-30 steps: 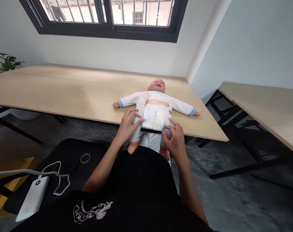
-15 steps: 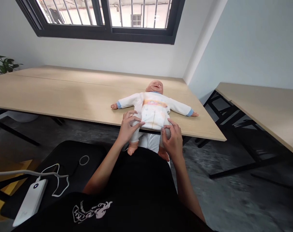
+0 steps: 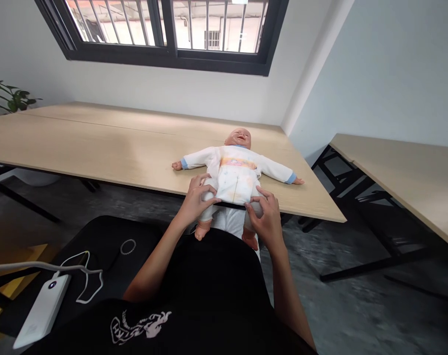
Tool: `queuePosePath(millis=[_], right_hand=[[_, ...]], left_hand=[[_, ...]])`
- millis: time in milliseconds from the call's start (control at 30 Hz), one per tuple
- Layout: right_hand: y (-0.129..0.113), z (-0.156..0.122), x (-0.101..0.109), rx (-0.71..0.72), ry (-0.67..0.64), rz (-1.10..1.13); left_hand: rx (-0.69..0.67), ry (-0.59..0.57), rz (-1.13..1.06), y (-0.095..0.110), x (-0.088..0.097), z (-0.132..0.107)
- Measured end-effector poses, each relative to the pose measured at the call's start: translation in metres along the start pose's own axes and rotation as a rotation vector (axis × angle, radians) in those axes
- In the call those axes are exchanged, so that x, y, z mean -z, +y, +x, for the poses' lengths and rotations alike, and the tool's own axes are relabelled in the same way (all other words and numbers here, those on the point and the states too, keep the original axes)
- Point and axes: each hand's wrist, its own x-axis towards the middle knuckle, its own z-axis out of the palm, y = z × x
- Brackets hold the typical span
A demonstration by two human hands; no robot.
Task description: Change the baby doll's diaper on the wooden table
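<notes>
A: Where are the hands on the doll [image 3: 241, 152]?

B: The doll lies on its back on the desk [image 3: 116, 148], its legs reaching past the near edge below it. The left hand [image 3: 195, 202] curves around the leg on its side of the doll, thumb and fingers half spread, thumb tip at a lower corner of the diaper [image 3: 233, 188]. The right hand [image 3: 267, 212] mirrors it at the opposite corner, its thumb and index closer together. Whether either pinches the edge, I can't tell.

A: How would you handle this well?

B: I'd press the 2 corners evenly, so the front panel sits square on the doll's belly. Smooth outward from the middle line, and don't drag hard: the doll's weight partly overhangs, so a strong pull might slide it toward you.

A: And the materials?

B: The diaper looks thin, soft and papery, a flat white panel with faint prints and 1 straight yellowish line down the doll's front. The doll's top [image 3: 200, 158] seems plush, white with blue cuffs. Its head and feet [image 3: 202, 230] are smooth and rounded, probably vinyl. Under the doll, the desk is flat, pale and wood-grained, likely slippery for cloth.
</notes>
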Motion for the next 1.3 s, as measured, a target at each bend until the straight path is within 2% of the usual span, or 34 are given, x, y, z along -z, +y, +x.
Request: queuePosePath(millis=[133, 233, 400, 467, 533, 633, 700, 800, 867, 1000, 1133, 1233, 1300], right_hand=[[0.004, 0.003, 0.007, -0.041, -0.032, 0.15], [0.005, 0.004, 0.008, -0.057, -0.036, 0.187], [0.002, 0.003, 0.003, 0.013, -0.023, 0.083], [0.002, 0.003, 0.002, 0.031, -0.023, 0.064], [0.002, 0.003, 0.003, 0.041, -0.028, 0.063], [0.003, 0.002, 0.003, 0.032, -0.036, 0.064], [0.002, 0.002, 0.004, 0.022, -0.04, 0.061], [0.001, 0.002, 0.003, 0.017, -0.042, 0.06], [0.0, 0.003, 0.003, 0.016, -0.04, 0.06], [0.0, 0.002, 0.004, 0.011, -0.046, 0.065], [-0.001, 0.002, 0.004, -0.012, -0.039, 0.089], [-0.005, 0.017, 0.003, -0.041, 0.082, 0.076], [-0.009, 0.038, 0.0, -0.037, 0.185, 0.089]], left_hand=[[0.0, 0.026, -0.008, 0.005, 0.006, 0.016], [-0.043, -0.046, 0.111, 0.019, 0.006, 0.039], [-0.021, -0.218, 0.376, 0.044, -0.013, 0.07], [-0.02, -0.27, 0.42, 0.047, -0.021, 0.074], [-0.076, -0.278, 0.41, 0.046, -0.027, 0.075], [-0.178, -0.19, 0.333, 0.038, -0.03, 0.075], [-0.18, -0.055, 0.279, 0.03, -0.029, 0.078], [-0.077, 0.152, 0.22, 0.015, -0.026, 0.087], [0.015, 0.211, 0.186, 0.006, -0.023, 0.093], [0.146, 0.226, 0.137, -0.009, -0.015, 0.093], [0.227, 0.187, 0.067, -0.014, -0.007, 0.087], [0.22, 0.153, -0.019, -0.013, -0.005, 0.087], [0.215, 0.126, -0.113, -0.014, -0.006, 0.089]])
